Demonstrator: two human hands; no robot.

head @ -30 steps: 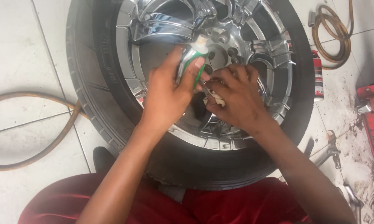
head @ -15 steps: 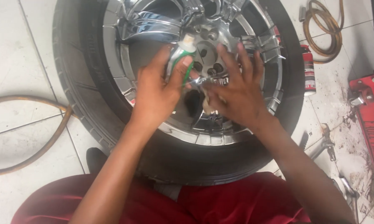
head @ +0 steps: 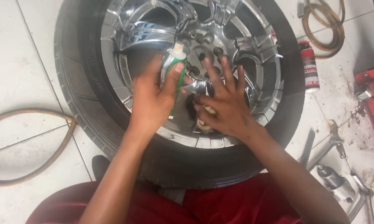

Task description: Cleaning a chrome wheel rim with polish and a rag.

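Tube point(head: 173, 72) — green and white, cap end pointing far — sits in the left hand point(head: 153, 99), fingers wrapped narrow round it, over the chrome rim point(head: 253, 54) of a wheel lying flat on the tiled floor. The right hand point(head: 224, 103) lies spread, fingers wide, on the hub with a small pale wad under the palm. Rubbing well would likely mean steady pressure and a firm hold on the tube. What the wad is stays hard to tell — the palm covers most of it. The tyre's point(head: 83, 91) far edge is cut off, as are the tools on the right.
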